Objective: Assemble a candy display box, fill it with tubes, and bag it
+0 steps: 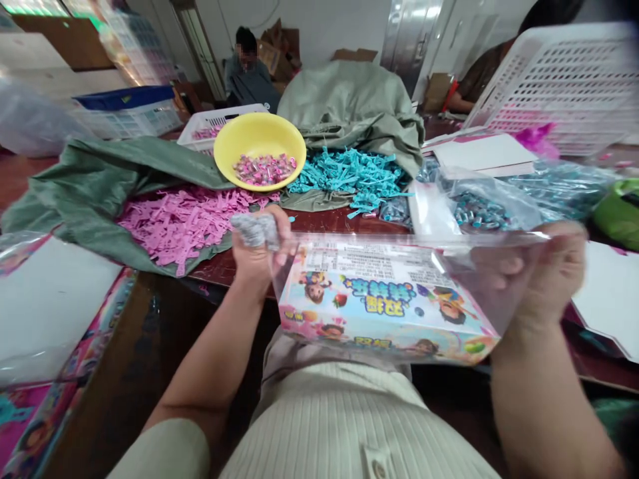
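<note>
A printed cardboard box [384,293] with colourful cartoon pictures and lettering sits inside a clear plastic bag [499,259], held in front of my body. My left hand [262,249] grips the bag's upper left edge, with grey knitted material [249,229] around its fingers. At the opposite edge my right hand [554,273] is closed on the plastic, slightly blurred. The film stretches taut between both hands, above the box.
Pink plastic pieces [180,223] and turquoise pieces [349,173] lie heaped on green cloth. A yellow bowl [224,146] holds small wrapped items. Bagged items [484,209] and a white basket [564,86] stand right. Packed boxes [94,332] are left. A person [249,80] sits behind.
</note>
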The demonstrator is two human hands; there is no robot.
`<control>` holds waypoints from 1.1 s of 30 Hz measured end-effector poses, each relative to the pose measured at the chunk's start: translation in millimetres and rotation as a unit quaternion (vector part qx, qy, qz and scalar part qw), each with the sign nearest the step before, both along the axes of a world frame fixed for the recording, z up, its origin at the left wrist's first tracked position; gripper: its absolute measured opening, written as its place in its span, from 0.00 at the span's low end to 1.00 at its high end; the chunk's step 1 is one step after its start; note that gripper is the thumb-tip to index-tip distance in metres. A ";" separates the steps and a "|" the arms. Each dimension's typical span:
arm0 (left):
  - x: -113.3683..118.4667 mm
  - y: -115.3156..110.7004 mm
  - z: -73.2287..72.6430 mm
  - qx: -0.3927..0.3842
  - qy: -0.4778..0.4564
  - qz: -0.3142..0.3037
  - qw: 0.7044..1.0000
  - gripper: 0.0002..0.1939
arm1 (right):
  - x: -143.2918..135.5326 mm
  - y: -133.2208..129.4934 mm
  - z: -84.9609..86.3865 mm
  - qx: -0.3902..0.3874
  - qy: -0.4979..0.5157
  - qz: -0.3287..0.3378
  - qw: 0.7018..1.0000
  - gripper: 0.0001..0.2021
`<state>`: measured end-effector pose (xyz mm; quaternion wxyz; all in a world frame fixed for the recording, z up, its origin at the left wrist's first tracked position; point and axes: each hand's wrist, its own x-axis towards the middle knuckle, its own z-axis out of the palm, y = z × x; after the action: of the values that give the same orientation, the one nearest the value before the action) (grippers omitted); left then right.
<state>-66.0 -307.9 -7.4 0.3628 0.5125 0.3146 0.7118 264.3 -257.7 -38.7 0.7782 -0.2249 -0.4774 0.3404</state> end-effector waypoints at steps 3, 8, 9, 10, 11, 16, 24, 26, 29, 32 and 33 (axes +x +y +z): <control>-17.1 -21.2 25.4 0.163 0.133 0.103 0.972 0.27 | 22.3 4.5 24.0 0.141 -0.039 -0.082 0.986 0.28; -37.2 -16.6 37.5 0.337 0.341 0.203 0.854 0.24 | 56.4 36.3 26.9 0.126 -0.259 -0.146 0.946 0.15; -39.4 -11.4 36.5 0.346 0.361 0.195 0.844 0.25 | 59.3 42.2 26.0 0.114 -0.294 -0.152 0.937 0.12; -41.3 -5.8 34.9 0.345 0.378 0.185 0.839 0.25 | 60.8 47.6 25.6 0.105 -0.320 -0.152 0.929 0.10; -42.9 -0.3 33.0 0.344 0.393 0.174 0.835 0.25 | 61.3 52.4 25.6 0.097 -0.340 -0.151 0.923 0.09; -47.2 14.8 22.9 0.331 0.445 0.144 0.820 0.23 | 61.8 71.2 26.7 0.053 -0.407 -0.149 0.900 0.08; -52.2 -11.8 11.2 0.140 0.585 -0.036 0.798 0.20 | 74.4 88.5 15.9 -0.051 -0.520 -0.111 0.845 0.08; -57.0 -19.9 7.5 0.048 0.542 -0.046 0.838 0.25 | 62.2 80.2 28.4 -0.053 -0.534 -0.138 0.832 0.06; -55.9 -24.5 1.3 0.019 0.415 -0.067 0.907 0.33 | 14.0 50.6 59.4 0.026 -0.550 -0.183 0.814 0.16; -44.7 -20.3 -2.5 0.040 0.350 -0.067 0.933 0.39 | -60.0 16.3 86.7 0.175 -0.544 -0.066 0.818 0.14; -40.7 -18.3 -3.1 0.045 0.347 -0.061 0.935 0.39 | -84.8 8.8 92.5 0.189 -0.550 0.010 0.814 0.13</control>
<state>-106.7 -326.3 -10.5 0.2508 0.7616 0.3568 0.4792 179.5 -248.9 53.8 0.4097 -0.2183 -0.8828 0.0713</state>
